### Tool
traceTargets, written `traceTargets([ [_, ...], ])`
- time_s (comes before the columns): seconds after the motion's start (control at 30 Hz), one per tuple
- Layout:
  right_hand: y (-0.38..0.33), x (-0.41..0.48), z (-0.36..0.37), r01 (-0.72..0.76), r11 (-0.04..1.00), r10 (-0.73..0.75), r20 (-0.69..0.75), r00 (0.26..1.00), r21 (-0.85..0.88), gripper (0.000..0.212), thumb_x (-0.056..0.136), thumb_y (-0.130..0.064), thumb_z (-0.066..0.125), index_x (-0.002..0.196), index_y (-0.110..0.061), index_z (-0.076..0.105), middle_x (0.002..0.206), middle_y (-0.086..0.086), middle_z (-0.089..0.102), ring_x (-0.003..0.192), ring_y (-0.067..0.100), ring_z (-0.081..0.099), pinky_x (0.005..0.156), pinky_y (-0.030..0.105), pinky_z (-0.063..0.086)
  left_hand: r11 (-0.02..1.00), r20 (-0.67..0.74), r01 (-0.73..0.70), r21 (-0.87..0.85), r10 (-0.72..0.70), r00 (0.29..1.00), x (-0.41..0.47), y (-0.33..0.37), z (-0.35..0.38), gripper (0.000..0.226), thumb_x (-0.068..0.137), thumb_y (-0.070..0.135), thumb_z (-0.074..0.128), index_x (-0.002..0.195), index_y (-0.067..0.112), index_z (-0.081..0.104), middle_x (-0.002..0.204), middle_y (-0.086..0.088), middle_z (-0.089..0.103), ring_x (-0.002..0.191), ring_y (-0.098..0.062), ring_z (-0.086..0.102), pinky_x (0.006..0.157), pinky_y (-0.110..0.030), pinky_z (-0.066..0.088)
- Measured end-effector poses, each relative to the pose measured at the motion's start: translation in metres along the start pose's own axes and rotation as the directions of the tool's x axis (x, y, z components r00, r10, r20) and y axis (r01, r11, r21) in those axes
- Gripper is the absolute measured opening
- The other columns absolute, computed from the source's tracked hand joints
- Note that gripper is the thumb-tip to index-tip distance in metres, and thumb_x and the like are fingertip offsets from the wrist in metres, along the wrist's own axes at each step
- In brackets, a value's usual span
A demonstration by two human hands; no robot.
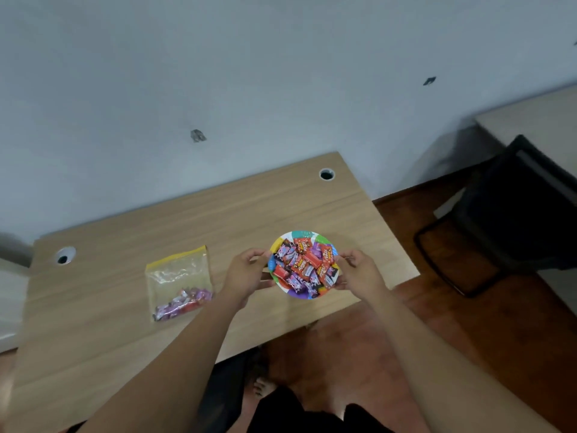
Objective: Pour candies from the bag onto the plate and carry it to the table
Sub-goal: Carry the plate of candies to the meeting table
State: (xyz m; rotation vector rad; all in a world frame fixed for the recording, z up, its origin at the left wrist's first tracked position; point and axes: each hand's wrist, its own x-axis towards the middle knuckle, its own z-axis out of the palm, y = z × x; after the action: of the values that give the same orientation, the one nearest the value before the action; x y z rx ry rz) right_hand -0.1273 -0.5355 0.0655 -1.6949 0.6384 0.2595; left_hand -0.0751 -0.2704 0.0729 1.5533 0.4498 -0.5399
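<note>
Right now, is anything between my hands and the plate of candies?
No. The left hand and right hand already grip opposite edges of the plate; the bag lies apart, to the left.

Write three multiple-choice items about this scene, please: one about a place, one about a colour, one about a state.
1. Where does the bag lie?
A. On the desk, to the left of the plate
B. On the floor
C. On the black chair

2. What colour is the bag's zip strip?
A. Yellow
B. Black
C. Pink

3. How is the plate held?
A. By the left hand and the right hand, one at each side
B. By one hand only
C. By no hand

Answers:
1 A, it rests flat on the wood beside the left hand.
2 A, a yellow band runs along its top edge.
3 A, fingers grip both rims, with candies heaped on the plate.
</note>
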Motion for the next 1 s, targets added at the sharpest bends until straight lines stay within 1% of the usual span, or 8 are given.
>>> traceTargets([
  [0.13,0.014,-0.025,-0.046,0.009,1.0,-0.008,-0.049,0.999,0.016,0.02,0.11,-0.02,0.059,0.119,-0.003,0.058,0.115,0.021,0.073,0.065,0.036,0.074,0.061,0.04,0.064,1.0,0.053,-0.02,0.0,0.02,0.998,-0.026,-0.001,0.045,0.016,0.104,0.028,0.071,0.109,0.013,0.073,0.085,-0.011,0.084,0.063,-0.023,0.079,0.059,-0.033,0.065],
  [0.23,0.03,-0.047,-0.086,0.019,1.0,-0.018,-0.096,0.995,0.012,0.025,0.109,-0.022,0.06,0.122,-0.001,0.058,0.115,0.019,0.074,0.057,0.029,0.074,0.05,0.035,0.063,0.999,0.074,-0.037,0.028,0.034,0.997,-0.046,-0.009,0.085,0.022,0.104,0.028,0.071,0.115,0.009,0.072,0.092,-0.015,0.084,0.063,-0.024,0.079,0.06,-0.035,0.066],
  [0.3,0.039,-0.064,-0.115,0.033,0.999,-0.033,-0.119,0.992,0.001,0.025,0.109,-0.023,0.061,0.121,-0.001,0.06,0.111,0.017,0.076,0.057,0.027,0.076,0.052,0.036,0.065,0.998,0.087,-0.039,0.044,0.035,0.996,-0.063,-0.016,0.112,0.028,0.103,0.029,0.071,0.121,0.007,0.07,0.091,-0.013,0.083,0.064,-0.024,0.079,0.061,-0.036,0.067],
  [0.37,0.05,-0.081,-0.146,0.044,0.999,-0.045,-0.146,0.988,-0.011,0.022,0.108,-0.025,0.062,0.116,-0.005,0.063,0.106,0.015,0.079,0.069,0.035,0.081,0.057,0.04,0.067,0.997,0.102,-0.04,0.06,0.034,0.994,-0.08,-0.022,0.141,0.031,0.103,0.03,0.071,0.124,0.007,0.069,0.085,-0.009,0.083,0.062,-0.022,0.079,0.06,-0.035,0.067],
  [0.5,0.073,-0.11,-0.209,0.064,0.998,-0.067,-0.21,0.975,-0.018,0.015,0.107,-0.027,0.064,0.106,-0.012,0.065,0.095,0.011,0.081,0.06,0.022,0.079,0.047,0.031,0.062,0.995,0.146,-0.049,0.081,0.037,0.989,-0.11,-0.035,0.2,0.031,0.102,0.031,0.073,0.123,0.009,0.07,0.079,-0.003,0.084,0.062,-0.018,0.08,0.06,-0.033,0.067],
  [0.6,0.096,-0.131,-0.255,0.063,0.998,-0.068,-0.262,0.963,-0.024,0.014,0.107,-0.03,0.063,0.103,-0.017,0.067,0.085,0.007,0.082,0.06,0.018,0.08,0.047,0.028,0.061,0.994,0.18,-0.052,0.092,0.035,0.983,-0.13,-0.045,0.248,0.031,0.101,0.032,0.075,0.124,0.011,0.069,0.079,-0.005,0.085,0.063,-0.018,0.081,0.059,-0.033,0.067],
  [0.8,0.141,-0.172,-0.343,0.042,0.999,-0.041,-0.386,0.922,-0.008,0.014,0.107,-0.034,0.062,0.101,-0.022,0.066,0.082,0.004,0.082,0.062,0.019,0.081,0.05,0.03,0.064,0.986,0.282,-0.06,0.158,0.013,0.959,-0.167,-0.062,0.345,0.032,0.102,0.032,0.074,0.125,0.011,0.071,0.097,-0.014,0.086,0.076,-0.023,0.084,0.061,-0.032,0.067],
  [1.0,0.182,-0.214,-0.428,0.008,0.999,0.019,-0.501,0.865,0.052,0.014,0.107,-0.035,0.062,0.105,-0.022,0.067,0.082,0.002,0.081,0.061,0.016,0.081,0.051,0.028,0.064,0.948,0.409,-0.127,0.292,-0.004,0.912,-0.197,-0.067,0.447,0.022,0.106,0.031,0.068,0.119,0.016,0.075,0.096,-0.008,0.087,0.077,-0.02,0.085,0.067,-0.032,0.068],
])
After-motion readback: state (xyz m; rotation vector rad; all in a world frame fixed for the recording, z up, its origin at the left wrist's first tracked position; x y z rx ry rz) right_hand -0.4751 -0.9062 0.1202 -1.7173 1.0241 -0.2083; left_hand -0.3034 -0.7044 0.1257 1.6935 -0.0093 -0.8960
